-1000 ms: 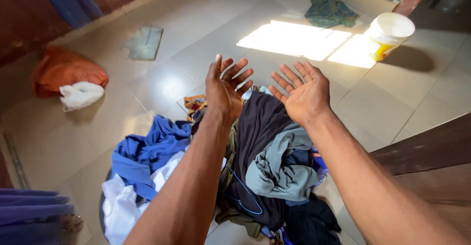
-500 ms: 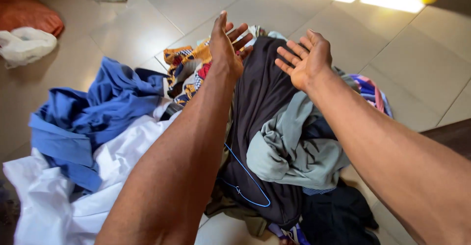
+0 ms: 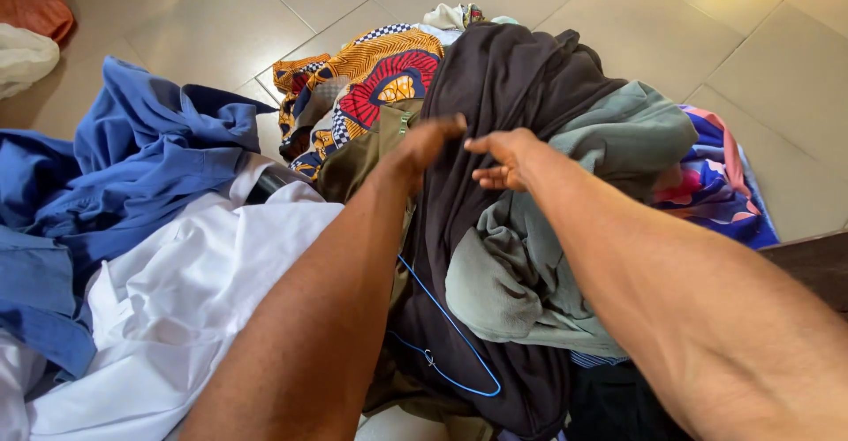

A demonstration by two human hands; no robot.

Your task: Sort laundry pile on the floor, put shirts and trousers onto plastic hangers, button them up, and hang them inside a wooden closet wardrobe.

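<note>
Dark brown garment (image 3: 495,87), draped over the top of a heap of laundry on the tiled floor (image 3: 618,26), is what both hands come down on. The left hand (image 3: 422,145) lies with its fingers pointing forward along the garment's left edge, where it borders an olive-green piece (image 3: 362,154). The right hand (image 3: 502,156) sits just beside it, fingers curled toward the left hand with the tips against the dark cloth. Neither grip looks closed on anything; the fingers are loosely together and resting on the fabric, though whether the right fingertips have pinched a fold I cannot tell from here.

Around them the pile spreads out as clothes do when dumped rather than stacked. A grey-green top (image 3: 530,264) slumps over the dark garment's right side, beneath the right forearm. An orange and red patterned cloth (image 3: 371,70) lies beyond the left hand. A blue shirt (image 3: 141,176) and a white shirt (image 3: 194,308) sprawl to the left, well apart from the hands. A thin blue cord (image 3: 459,353) loops over the dark fabric near the person. A bright pink and blue print (image 3: 715,185) pokes out on the far right.
</note>
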